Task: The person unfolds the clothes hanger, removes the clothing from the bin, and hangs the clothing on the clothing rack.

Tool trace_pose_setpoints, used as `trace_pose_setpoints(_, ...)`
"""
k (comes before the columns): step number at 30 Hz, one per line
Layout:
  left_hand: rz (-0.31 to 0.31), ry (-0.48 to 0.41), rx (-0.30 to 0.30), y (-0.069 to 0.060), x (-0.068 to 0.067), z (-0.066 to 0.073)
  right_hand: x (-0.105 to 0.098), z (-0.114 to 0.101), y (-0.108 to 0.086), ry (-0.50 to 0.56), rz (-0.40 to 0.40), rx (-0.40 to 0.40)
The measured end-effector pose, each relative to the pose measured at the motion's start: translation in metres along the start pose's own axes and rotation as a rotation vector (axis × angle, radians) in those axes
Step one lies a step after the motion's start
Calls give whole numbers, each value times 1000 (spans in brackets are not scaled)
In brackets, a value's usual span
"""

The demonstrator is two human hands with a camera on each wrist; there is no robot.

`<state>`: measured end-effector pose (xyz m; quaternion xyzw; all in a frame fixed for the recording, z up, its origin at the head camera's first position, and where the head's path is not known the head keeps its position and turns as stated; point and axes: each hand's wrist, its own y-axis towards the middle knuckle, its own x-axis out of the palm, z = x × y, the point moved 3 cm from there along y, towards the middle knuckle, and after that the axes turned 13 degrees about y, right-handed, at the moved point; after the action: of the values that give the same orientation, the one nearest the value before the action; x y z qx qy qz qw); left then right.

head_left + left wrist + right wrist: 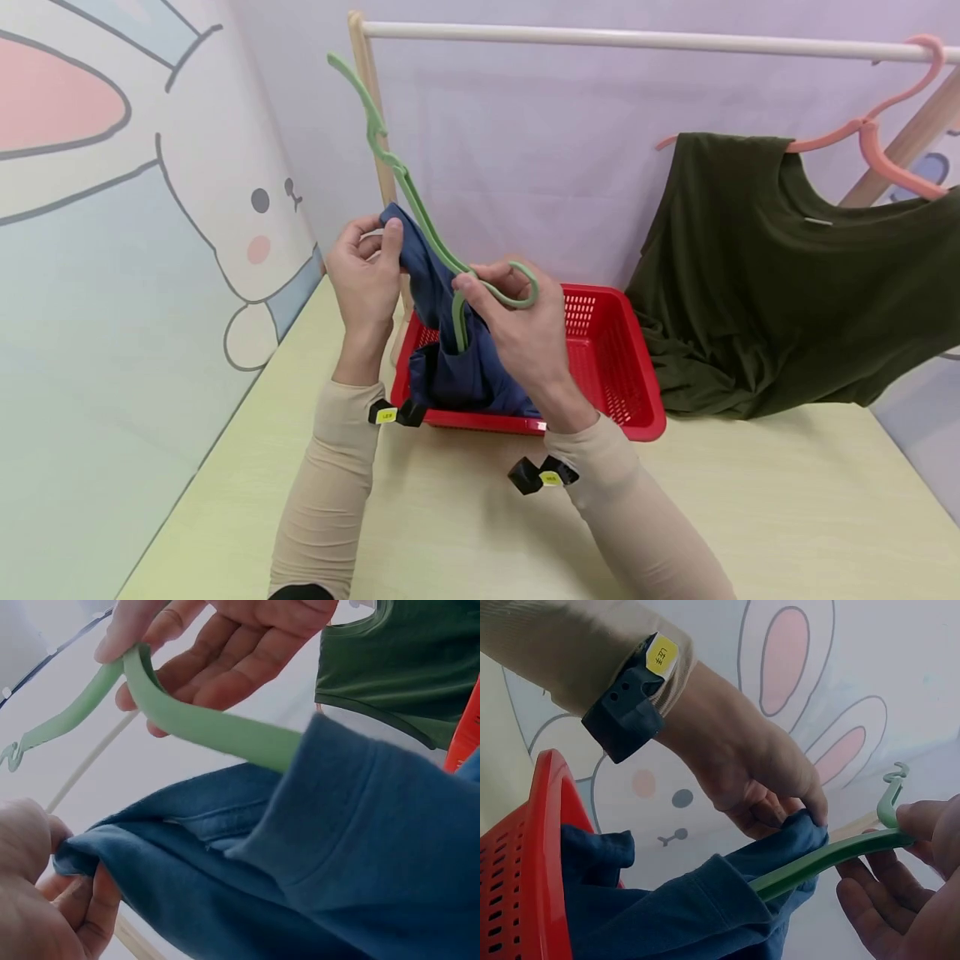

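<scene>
My left hand (365, 275) pinches an edge of a blue garment (468, 375) between thumb and fingers, lifting that part above the basket. With thumb and fingers, my right hand (528, 333) grips a light green clothes hanger (420, 212) near its hook. One hanger arm slants up to the left, outside the cloth. The other arm enters the garment's banded opening, as the left wrist view shows at the blue cloth (315, 802); its tip is hidden inside. In the right wrist view, the garment (697, 900) trails over the basket rim.
A red perforated basket (651, 408) stands on the pale table (465, 508), holding the garment's lower part. Behind it rises a rack with a white rail (600, 37) and wooden posts. A dark green top (795, 292) hangs at right on a pink hanger (885, 158). A rabbit-painted wall borders the left.
</scene>
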<state>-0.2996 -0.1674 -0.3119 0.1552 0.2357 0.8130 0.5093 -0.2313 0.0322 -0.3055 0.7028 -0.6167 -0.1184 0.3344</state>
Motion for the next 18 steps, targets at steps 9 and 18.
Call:
trace_pose_setpoints(9, 3, 57, -24, 3, -3, -2, -12, -11, 10, 3, -39, 22)
trace_pose_setpoints(18, 4, 68, -16, 3, -5, -3, -29, -40, 32, -5, -109, 8)
